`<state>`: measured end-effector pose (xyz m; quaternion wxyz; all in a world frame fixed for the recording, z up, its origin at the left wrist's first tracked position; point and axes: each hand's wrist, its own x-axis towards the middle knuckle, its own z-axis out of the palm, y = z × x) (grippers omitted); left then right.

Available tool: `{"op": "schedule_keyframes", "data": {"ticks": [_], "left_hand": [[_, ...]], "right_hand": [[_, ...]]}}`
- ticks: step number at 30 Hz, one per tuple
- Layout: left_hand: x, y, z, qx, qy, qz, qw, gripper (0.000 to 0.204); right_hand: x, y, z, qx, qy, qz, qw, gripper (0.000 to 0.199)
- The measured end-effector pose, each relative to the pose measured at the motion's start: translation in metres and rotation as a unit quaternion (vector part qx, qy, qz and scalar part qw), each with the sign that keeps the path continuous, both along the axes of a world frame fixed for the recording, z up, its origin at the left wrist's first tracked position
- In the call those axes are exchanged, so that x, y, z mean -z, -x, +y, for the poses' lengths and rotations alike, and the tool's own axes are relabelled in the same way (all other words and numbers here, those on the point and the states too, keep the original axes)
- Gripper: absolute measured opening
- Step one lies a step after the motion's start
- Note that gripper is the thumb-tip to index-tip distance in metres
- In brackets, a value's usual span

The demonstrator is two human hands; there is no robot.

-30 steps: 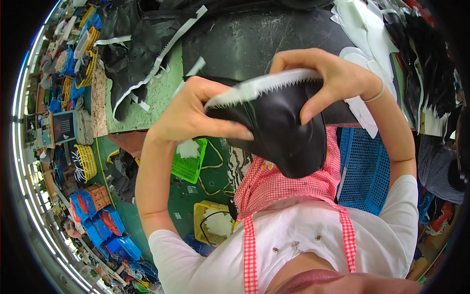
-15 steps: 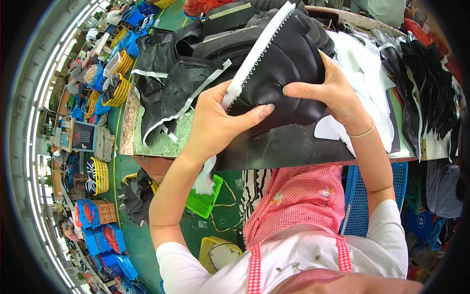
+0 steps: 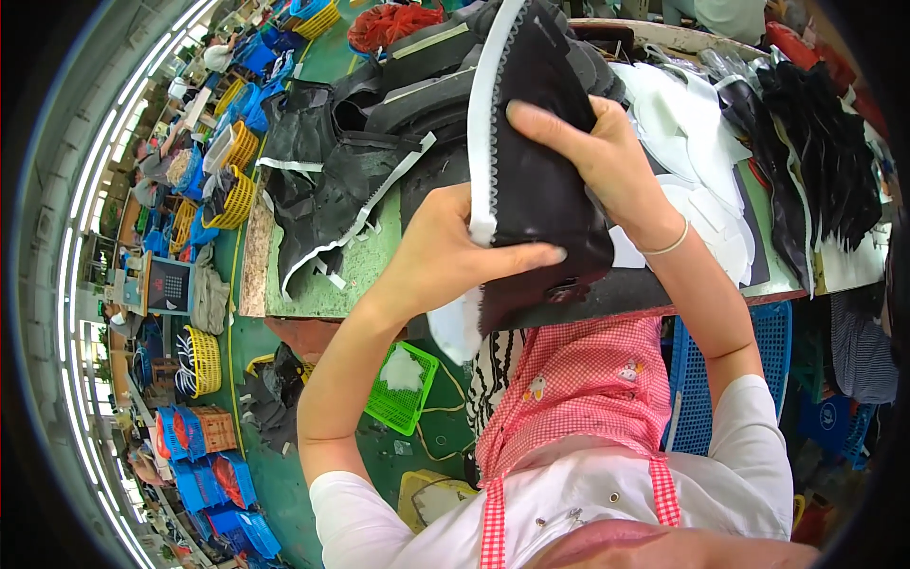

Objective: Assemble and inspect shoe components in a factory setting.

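Between my two hands is a black leather-like shoe upper (image 3: 540, 180) with a white zigzag-edged strip (image 3: 486, 114) along its left side. My left hand (image 3: 455, 247) grips its lower left end, thumb lying across the front and fingers behind. My right hand (image 3: 602, 161) clasps its right side, thumb pressed on the face and the other fingers hidden behind. A white flap (image 3: 459, 325) hangs below my left hand. The piece is held up over the near part of the workbench, folded and tilted.
Black pieces with white edging (image 3: 332, 180) are heaped on the green bench top (image 3: 318, 299) at the left. White cut pieces (image 3: 687, 123) and a pile of black strips (image 3: 825, 142) lie at the right. A green basket (image 3: 403, 408) stands on the floor below, a blue crate (image 3: 725, 379) at right.
The black piece has turned more upright and folded inward, its white strip shifting from slanted to nearly vertical. My right hand has moved left, and the white flap now hangs lower.
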<state>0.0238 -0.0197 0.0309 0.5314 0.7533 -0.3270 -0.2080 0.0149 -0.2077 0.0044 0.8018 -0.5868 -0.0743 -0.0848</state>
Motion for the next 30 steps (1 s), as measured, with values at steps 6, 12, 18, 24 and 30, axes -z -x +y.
{"op": "schedule_keyframes", "data": {"ticks": [6,12,18,24,30], "left_hand": [[0.015,-0.005,-0.008,-0.136,0.2,0.061,0.968,0.036],[0.02,-0.003,-0.008,-0.084,0.116,0.052,0.988,0.027],[0.041,-0.019,-0.025,-0.136,0.17,-0.056,0.974,0.033],[0.063,-0.139,-0.008,-0.102,0.068,-0.11,0.986,0.039],[0.124,-0.247,-0.042,-0.101,-0.023,-0.457,0.884,0.036]], "right_hand": [[-0.007,0.0,-0.014,-0.003,-0.156,0.093,0.983,0.03],[0.009,-0.007,-0.025,-0.011,0.043,0.044,0.998,0.036],[0.075,0.013,-0.044,-0.042,-0.221,0.12,0.967,0.043],[0.049,0.052,-0.059,-0.037,-0.092,0.16,0.982,0.062],[0.036,0.044,-0.05,-0.226,0.21,0.111,0.945,0.026]]}}
